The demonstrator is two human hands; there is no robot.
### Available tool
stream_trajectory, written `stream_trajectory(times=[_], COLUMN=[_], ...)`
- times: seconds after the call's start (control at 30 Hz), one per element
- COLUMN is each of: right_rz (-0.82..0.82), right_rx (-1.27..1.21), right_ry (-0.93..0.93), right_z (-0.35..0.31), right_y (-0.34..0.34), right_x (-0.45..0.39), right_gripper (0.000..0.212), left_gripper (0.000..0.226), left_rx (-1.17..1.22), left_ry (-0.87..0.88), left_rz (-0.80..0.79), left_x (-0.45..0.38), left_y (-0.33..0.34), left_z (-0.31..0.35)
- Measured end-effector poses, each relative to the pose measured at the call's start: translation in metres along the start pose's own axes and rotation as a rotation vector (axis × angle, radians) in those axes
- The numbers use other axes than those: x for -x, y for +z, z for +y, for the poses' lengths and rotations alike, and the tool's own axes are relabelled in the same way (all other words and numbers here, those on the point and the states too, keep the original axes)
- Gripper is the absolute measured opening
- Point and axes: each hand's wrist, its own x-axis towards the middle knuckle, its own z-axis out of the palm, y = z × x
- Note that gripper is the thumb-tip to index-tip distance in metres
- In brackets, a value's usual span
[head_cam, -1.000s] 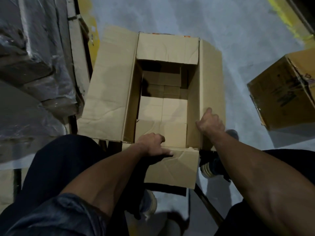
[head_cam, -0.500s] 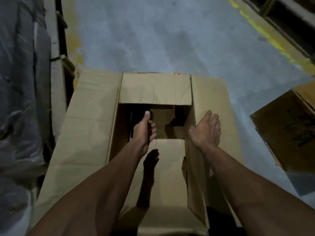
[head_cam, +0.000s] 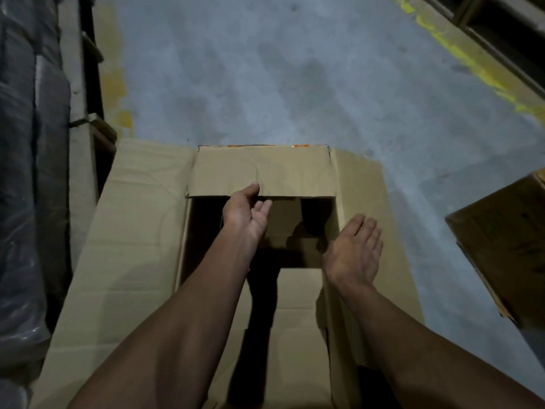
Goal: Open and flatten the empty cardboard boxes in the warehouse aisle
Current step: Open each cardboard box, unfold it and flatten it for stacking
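A large open cardboard box (head_cam: pixel 132 246) stands on the grey floor below me, its long flaps spread left and right and a short far flap (head_cam: pixel 262 171) folded over the opening. My left hand (head_cam: pixel 246 212) reaches over the opening, thumb on the near edge of that far flap, fingers loosely curved beneath it. My right hand (head_cam: pixel 355 250) lies over the box's right wall with straight fingers, holding nothing. The box's inside is dark, and its bottom panels show between my forearms.
A second brown cardboard box (head_cam: pixel 501 246) sits on the floor at the right edge. Plastic-wrapped pallet goods (head_cam: pixel 26 172) and a rack post (head_cam: pixel 88 84) line the left. A worn yellow floor line (head_cam: pixel 472 63) runs along shelving at the top right.
Both hands left the near flap and right wall, then reached forward across the opening. The left hand has now arrived at the far flap. My view tilted forward over the box.
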Motion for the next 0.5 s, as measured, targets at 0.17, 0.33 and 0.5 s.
stream_trajectory(times=[0.17, 0.33, 0.5], right_rz=[-0.02, -0.029, 0.0], right_rx=[0.022, 0.017, 0.015], right_ry=[-0.008, -0.002, -0.017], right_z=[-0.002, -0.005, -0.003], right_y=[-0.004, -0.006, -0.003], right_x=[0.001, 0.001, -0.001], right_gripper=[0.077, 0.074, 0.071], left_gripper=[0.015, 0.048, 0.059], left_rx=[-0.175, -0.897, -1.892], left_ry=[0.3, 0.725, 1.059], left_rz=[-0.099, -0.128, -0.117], left_x=[0.013, -0.012, -0.057], left_y=[0.035, 0.058, 0.063], left_z=[0.023, 0.04, 0.051])
